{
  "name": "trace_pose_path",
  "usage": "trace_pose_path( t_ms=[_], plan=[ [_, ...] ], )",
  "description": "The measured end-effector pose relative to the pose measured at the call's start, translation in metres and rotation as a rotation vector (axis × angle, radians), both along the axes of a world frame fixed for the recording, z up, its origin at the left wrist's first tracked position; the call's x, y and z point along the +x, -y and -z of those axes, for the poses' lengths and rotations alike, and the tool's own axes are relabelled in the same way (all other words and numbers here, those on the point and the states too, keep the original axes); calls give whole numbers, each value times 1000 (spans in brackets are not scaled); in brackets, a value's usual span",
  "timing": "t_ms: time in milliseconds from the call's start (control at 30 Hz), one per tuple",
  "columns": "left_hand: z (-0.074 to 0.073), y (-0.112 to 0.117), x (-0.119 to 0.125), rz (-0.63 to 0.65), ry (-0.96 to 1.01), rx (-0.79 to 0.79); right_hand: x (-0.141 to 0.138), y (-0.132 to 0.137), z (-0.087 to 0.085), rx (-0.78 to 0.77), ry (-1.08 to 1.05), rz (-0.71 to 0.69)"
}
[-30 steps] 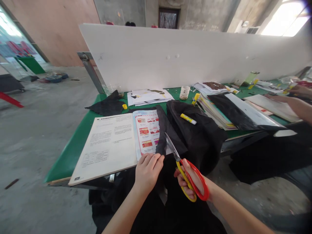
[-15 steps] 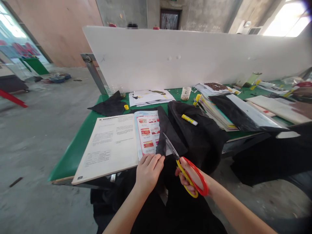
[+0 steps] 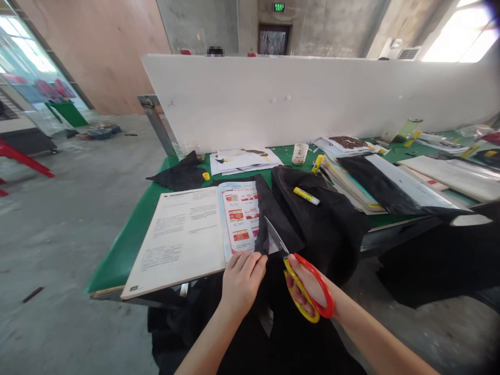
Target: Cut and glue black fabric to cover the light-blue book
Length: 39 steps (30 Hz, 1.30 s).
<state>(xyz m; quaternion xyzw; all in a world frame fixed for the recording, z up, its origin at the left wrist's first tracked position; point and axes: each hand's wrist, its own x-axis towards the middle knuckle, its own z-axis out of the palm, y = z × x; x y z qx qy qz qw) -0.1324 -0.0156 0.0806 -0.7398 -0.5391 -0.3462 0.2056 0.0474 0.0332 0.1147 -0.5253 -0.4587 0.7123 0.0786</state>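
My right hand (image 3: 308, 291) grips red and yellow scissors (image 3: 302, 281), whose blades point up and left into a strip of black fabric (image 3: 269, 219). My left hand (image 3: 242, 281) is closed on the near edge of that black fabric, just left of the blades. The strip lies over the right page of an open book (image 3: 187, 234) at the near edge of the green table (image 3: 125, 245). More black fabric (image 3: 324, 224) is heaped to the right and hangs down toward my lap.
A yellow glue stick (image 3: 307, 196) lies on the black heap. Behind are loose papers (image 3: 242, 159), a small cup (image 3: 300, 153), a stack of books (image 3: 347, 179) and a white partition board (image 3: 312, 99). A black scrap (image 3: 177, 174) lies at the table's left.
The view has shifted slightly, so the table sits a little lower and to the right. Both hands keep their grip and the scissors stay in the fabric.
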Motion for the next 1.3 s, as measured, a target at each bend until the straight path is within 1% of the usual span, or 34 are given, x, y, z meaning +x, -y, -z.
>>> trace_pose_path(
  t_ms=[100, 200, 300, 367, 467, 600, 700, 933, 1000, 1167, 1233, 1300],
  plan=[
    [0, 0, 0, -5, -4, 1, -1, 0, -1, 9, 7, -8],
    [0, -1, 0, -5, 0, 6, 0, -2, -1, 0, -42, -18],
    [-2, -1, -1, -1, 9, 13, 2, -4, 3, -47, -101, -43],
    [-4, -1, -2, -3, 12, 11, 4, -5, 7, -52, -118, -53],
    [-5, -1, -3, -6, 11, 5, 7, -7, 10, -78, -164, -46],
    [-5, -1, -3, -9, 3, 24, 10, -10, 5, -186, -223, -16],
    [-4, -1, -2, -6, 4, 33, 10, -13, -1, -213, -196, -24],
    [-4, -2, 0, 9, 34, 43, -1, -18, -11, -157, -146, -60],
    [-4, -3, 0, 9, 35, 46, -4, -17, -12, -108, -104, -57],
    [-4, -2, -3, -10, 38, 39, -9, -15, -11, 29, -34, -48],
    [-4, -2, -4, -12, 50, 34, -9, -15, -10, 47, -23, -45],
    [-4, -2, -4, -12, 64, 30, -8, -16, -10, 29, -20, -37]
  ],
)
